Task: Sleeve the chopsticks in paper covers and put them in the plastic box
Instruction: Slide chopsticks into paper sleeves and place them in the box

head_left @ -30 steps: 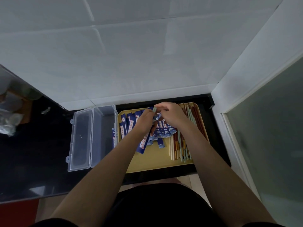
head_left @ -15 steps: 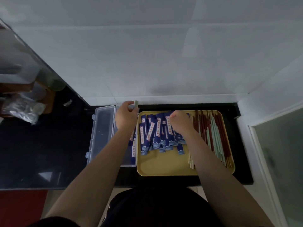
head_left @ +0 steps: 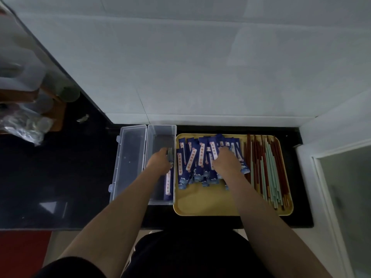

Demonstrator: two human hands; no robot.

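Left hand [head_left: 160, 161] lowers a sleeved pair [head_left: 169, 183] into the plastic box [head_left: 161, 130], fingers apparently gripping it; right hand [head_left: 225, 162] rests, fingers curled, on the paper covers [head_left: 190, 157], presumably selecting the next.

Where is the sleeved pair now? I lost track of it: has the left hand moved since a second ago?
Yes. The left hand moved left off the yellow tray and now lowers the sleeved chopsticks into the plastic box.

Crinkled plastic bag [head_left: 22, 129] on black countertop [head_left: 50, 187]
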